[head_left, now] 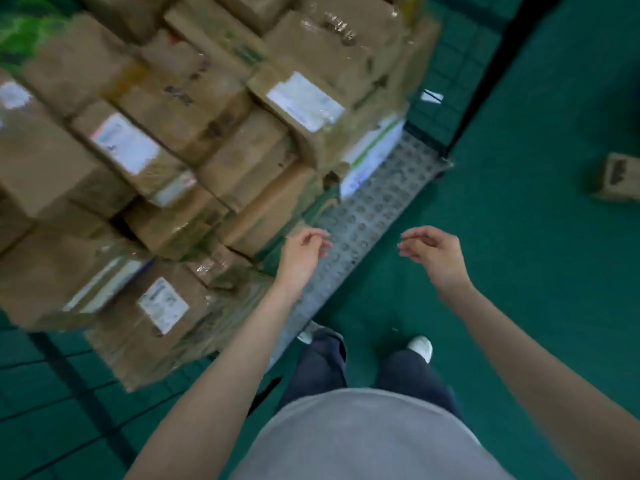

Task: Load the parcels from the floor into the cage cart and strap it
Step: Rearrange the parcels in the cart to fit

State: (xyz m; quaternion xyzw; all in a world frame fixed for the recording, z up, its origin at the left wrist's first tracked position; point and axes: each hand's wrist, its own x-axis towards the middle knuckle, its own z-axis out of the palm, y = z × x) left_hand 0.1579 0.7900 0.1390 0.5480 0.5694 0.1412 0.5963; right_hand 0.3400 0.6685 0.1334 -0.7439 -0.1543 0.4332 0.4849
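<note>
Parcels (194, 109): brown cardboard boxes with white printed shipping labels and glossy clear tape, stacked many layers deep, filling upper left of view. Stack resting on perforated grey metal deck of cage cart (377, 199), round holes in rows; bare strip of deck exposed along right edge of stack. One white box with green stripe (372, 152) wedged at lower right corner of stack, touching deck. Single small brown cardboard box (614, 180) lying alone on green floor (536, 254) at far right, well apart from cart, cut off by frame edge.

Left hand (303, 252): held over bare deck strip just beside stack, fingers loosely curled, holding nothing. Right hand (433, 251): hovering over green floor, right of deck, fingers loosely curled, holding nothing. Hands apart, palms roughly facing each other.

Grey shirt, dark trousers, white shoes visible below.

Hard to make out: whole frame motion-blurred; label text unreadable; box prints smeared. Dark cage frame bars (485, 98) behind deck only partly visible. Top of stack cut off by upper edge. Strap not identifiable.
</note>
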